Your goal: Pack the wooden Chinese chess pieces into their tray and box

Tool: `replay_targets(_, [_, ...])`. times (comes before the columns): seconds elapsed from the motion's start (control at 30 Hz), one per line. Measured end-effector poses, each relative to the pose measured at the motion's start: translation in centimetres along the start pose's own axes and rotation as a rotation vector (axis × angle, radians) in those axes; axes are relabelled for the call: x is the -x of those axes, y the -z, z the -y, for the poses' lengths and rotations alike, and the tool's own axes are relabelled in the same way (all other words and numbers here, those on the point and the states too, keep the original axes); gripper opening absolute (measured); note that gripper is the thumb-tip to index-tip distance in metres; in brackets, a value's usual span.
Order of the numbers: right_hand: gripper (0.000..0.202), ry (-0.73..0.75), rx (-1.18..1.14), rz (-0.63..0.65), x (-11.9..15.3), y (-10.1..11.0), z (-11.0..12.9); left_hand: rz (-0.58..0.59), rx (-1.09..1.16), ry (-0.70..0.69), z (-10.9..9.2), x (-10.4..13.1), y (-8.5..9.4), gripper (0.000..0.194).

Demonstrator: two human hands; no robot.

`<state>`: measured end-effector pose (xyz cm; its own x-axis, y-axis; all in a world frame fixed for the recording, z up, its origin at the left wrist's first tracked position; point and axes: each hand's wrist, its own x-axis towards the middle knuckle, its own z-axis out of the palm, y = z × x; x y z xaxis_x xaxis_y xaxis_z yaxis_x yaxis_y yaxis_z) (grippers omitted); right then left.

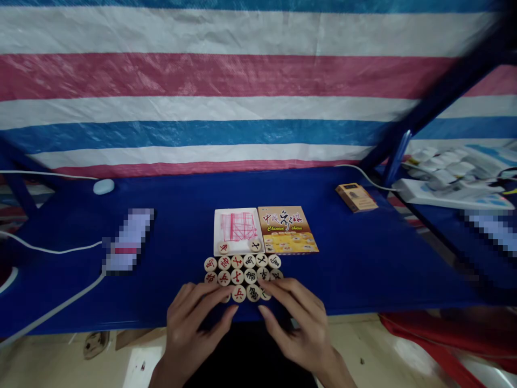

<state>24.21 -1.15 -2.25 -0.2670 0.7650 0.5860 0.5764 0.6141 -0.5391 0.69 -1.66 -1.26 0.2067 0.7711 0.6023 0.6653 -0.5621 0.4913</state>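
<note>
**Two hands framing rows of chess pieces before a white tray**

I am watching the white tray point(217, 229) sitting on the blue surface point(181, 194), holding a sheet with red grid lines point(238, 226) plus a red-marked piece point(223, 247) and a black-marked piece point(255, 246) along its near edge. The "Chinese chess" box point(288, 215) is lying just beside it, on the right; I cannot tell what it is containing. Nearer me, round chess pieces point(237, 261) are forming three rows, red-marked ones at left, black-marked at right. My left hand point(196, 323) and right hand point(301, 323) are flanking the nearest row, each keeping thumb and fingers apart, fingertips partly covering pieces. A small orange box point(357, 197) is resting far right.
</note>
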Motion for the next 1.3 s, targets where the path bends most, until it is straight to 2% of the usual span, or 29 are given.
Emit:
replay_targets(0.07, [0.038, -0.046, -0.026, -0.036, -1.4, 0.9, -0.3, -0.006, 0.049, 0.033, 0.4, -1.1, 0.9, 0.027])
replay_targets(0.13, [0.027, -0.069, -0.015, -0.015, -3.7, 1.9, -1.2, 0.028, 0.102, 0.055, 1.2, -2.9, 1.7, 0.025])
replay_targets(0.2, [0.011, -0.057, 0.008, 0.065, -6.7, 2.6, -2.4, 0.077, 0.136, 0.074, 2.6, -5.6, 2.1, 0.017])
replay_targets(0.3, [0.014, -0.010, 0.039, 0.213, -11.5, 2.6, -4.5, 0.162, 0.134, 0.047, 5.1, -10.1, 1.6, 0.005])
replay_targets(0.37, [0.017, 0.064, 0.040, 0.305, -14.0, 1.9, -5.6, 0.185, 0.115, 0.010, 6.7, -12.6, 0.7, 0.023])
replay_targets(0.43, [0.018, 0.112, 0.014, 0.396, -15.5, 1.0, -6.4, 0.184, 0.079, -0.059, 7.8, -13.9, -0.2, 0.028])
replay_targets(0.5, [0.018, 0.129, -0.020, 0.473, -16.0, 0.3, -7.0, 0.209, 0.032, -0.112, 8.4, -14.0, -0.6, 0.020])
replay_targets(0.6, [0.016, 0.101, -0.035, 0.527, -15.5, 0.1, -7.6, 0.321, -0.036, -0.160, 8.5, -13.3, -0.3, 0.006])
replay_targets(0.77, [0.015, 0.014, -0.027, 0.625, -15.2, 1.2, -8.0, 0.479, -0.047, -0.180, 8.6, -13.0, 0.6, 0.012])
replay_targets(1.0, [0.021, -0.003, -0.005, 0.711, -15.2, 1.8, -7.7, 0.549, -0.050, -0.182, 8.9, -13.0, 0.6, 0.018])
replay_targets(1.3, [0.016, 0.004, 0.089, 0.664, -14.7, 0.9, -8.2, 0.521, -0.108, -0.154, 8.9, -12.5, 0.0, 0.012])
